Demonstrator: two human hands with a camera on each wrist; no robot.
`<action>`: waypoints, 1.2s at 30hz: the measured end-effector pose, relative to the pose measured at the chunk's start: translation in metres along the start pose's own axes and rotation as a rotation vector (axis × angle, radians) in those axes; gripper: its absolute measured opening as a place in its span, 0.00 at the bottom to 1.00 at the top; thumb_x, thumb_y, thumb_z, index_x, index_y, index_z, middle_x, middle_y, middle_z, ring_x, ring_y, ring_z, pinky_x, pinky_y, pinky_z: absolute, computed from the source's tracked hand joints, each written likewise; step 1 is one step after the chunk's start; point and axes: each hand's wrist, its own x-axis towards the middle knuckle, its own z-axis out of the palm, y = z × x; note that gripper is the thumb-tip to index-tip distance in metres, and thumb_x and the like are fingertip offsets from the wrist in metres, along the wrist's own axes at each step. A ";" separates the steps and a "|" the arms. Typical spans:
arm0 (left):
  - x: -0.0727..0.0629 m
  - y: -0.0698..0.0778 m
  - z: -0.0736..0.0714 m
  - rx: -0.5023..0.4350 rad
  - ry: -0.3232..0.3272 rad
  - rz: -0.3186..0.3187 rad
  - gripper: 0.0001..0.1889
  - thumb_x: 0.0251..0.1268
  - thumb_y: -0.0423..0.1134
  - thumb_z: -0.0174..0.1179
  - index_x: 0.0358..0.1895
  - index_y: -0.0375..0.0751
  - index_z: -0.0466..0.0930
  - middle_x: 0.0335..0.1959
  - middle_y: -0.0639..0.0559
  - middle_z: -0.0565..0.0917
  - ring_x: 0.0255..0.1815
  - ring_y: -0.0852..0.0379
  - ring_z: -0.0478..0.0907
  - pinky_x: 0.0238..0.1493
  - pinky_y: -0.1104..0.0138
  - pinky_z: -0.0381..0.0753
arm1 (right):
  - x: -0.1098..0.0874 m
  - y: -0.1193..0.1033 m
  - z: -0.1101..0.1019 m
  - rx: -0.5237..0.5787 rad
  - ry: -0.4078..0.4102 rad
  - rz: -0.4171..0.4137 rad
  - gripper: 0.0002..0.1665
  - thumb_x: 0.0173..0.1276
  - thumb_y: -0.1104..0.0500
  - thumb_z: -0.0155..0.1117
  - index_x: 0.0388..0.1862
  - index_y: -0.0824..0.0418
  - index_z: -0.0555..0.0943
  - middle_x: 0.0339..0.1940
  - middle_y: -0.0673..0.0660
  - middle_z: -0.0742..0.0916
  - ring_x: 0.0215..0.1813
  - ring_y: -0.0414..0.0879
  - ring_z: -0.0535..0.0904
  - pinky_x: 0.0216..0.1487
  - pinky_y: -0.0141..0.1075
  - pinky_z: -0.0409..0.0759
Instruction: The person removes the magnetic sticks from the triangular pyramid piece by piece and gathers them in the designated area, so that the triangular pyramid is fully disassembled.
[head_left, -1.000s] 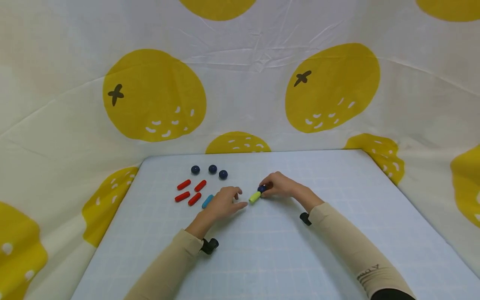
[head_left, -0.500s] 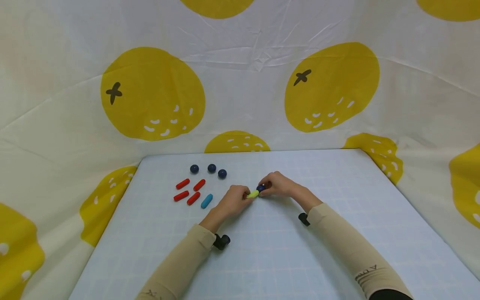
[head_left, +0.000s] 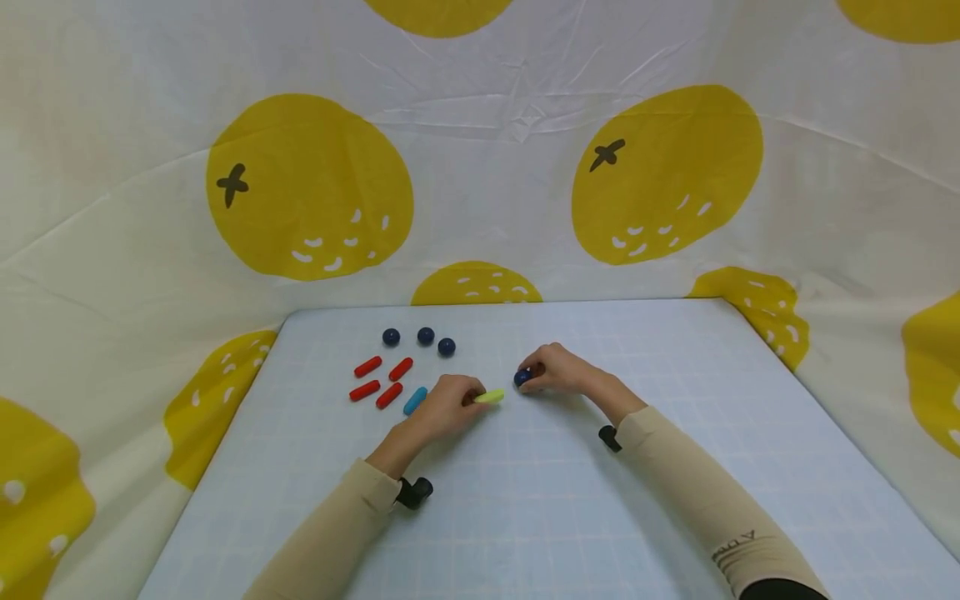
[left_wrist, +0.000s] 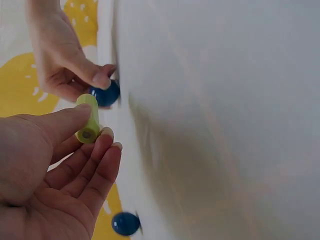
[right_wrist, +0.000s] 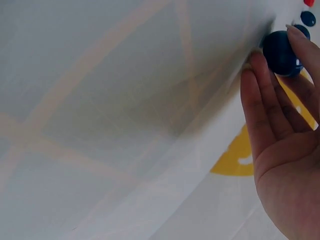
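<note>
My left hand [head_left: 448, 407] pinches a short yellow-green rod [head_left: 491, 397] between thumb and fingers. In the left wrist view, the near end of the rod has a small dark recess. My right hand [head_left: 558, 369] holds a dark blue ball [head_left: 522, 378] at its fingertips, low over the table. A small gap separates rod and ball in the head view. Thumb and fingers flank the ball [right_wrist: 281, 53] in the right wrist view. Beside the left hand lies a blue rod [head_left: 415, 401], partly hidden behind it.
Several red rods [head_left: 389, 395] lie on the white table [head_left: 525, 517], left of the left hand. Farther back are three more dark blue balls [head_left: 425, 337]. A cloth with yellow fruit print [head_left: 480, 208] hangs behind the table.
The yellow-green rod lay against the ball; my left hand reached over, took hold of it and drew it left, away from the ball. The right hand stayed nearly still.
</note>
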 end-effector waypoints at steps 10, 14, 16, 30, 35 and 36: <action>-0.044 -0.031 -0.018 0.056 0.053 -0.076 0.07 0.65 0.35 0.71 0.44 0.42 0.87 0.31 0.56 0.81 0.35 0.57 0.73 0.42 0.64 0.78 | 0.000 0.003 0.000 0.015 0.012 0.009 0.21 0.66 0.56 0.76 0.54 0.64 0.87 0.38 0.51 0.89 0.39 0.42 0.80 0.45 0.37 0.80; -0.052 -0.038 -0.017 0.067 0.069 -0.076 0.06 0.65 0.35 0.71 0.43 0.42 0.86 0.31 0.56 0.80 0.35 0.57 0.73 0.42 0.63 0.78 | 0.000 0.002 -0.001 0.016 0.015 0.012 0.21 0.65 0.56 0.76 0.55 0.65 0.87 0.39 0.51 0.89 0.39 0.42 0.80 0.45 0.36 0.80; -0.053 -0.039 -0.016 0.070 0.073 -0.078 0.06 0.65 0.35 0.71 0.42 0.42 0.85 0.31 0.56 0.80 0.35 0.57 0.73 0.43 0.63 0.78 | 0.000 0.002 -0.002 0.015 0.011 0.014 0.21 0.66 0.56 0.76 0.55 0.65 0.87 0.39 0.51 0.89 0.39 0.42 0.80 0.45 0.37 0.79; -0.054 -0.041 -0.013 0.090 0.052 -0.122 0.08 0.64 0.36 0.72 0.42 0.41 0.83 0.32 0.55 0.79 0.36 0.56 0.73 0.43 0.63 0.78 | 0.045 -0.011 0.005 0.165 0.166 0.133 0.21 0.69 0.54 0.73 0.55 0.63 0.81 0.40 0.57 0.87 0.38 0.47 0.81 0.43 0.38 0.79; -0.054 -0.040 -0.013 0.097 0.060 -0.101 0.09 0.64 0.37 0.72 0.42 0.41 0.83 0.31 0.55 0.79 0.35 0.57 0.73 0.41 0.63 0.78 | 0.073 -0.019 0.011 0.191 0.232 0.221 0.21 0.72 0.51 0.69 0.56 0.63 0.79 0.39 0.58 0.86 0.38 0.48 0.81 0.43 0.38 0.79; -0.054 -0.040 -0.013 0.098 0.060 -0.096 0.09 0.64 0.37 0.72 0.42 0.41 0.83 0.31 0.55 0.79 0.35 0.57 0.73 0.41 0.63 0.78 | 0.077 -0.019 0.012 0.196 0.240 0.238 0.22 0.73 0.50 0.68 0.56 0.63 0.79 0.39 0.58 0.86 0.37 0.48 0.81 0.42 0.38 0.79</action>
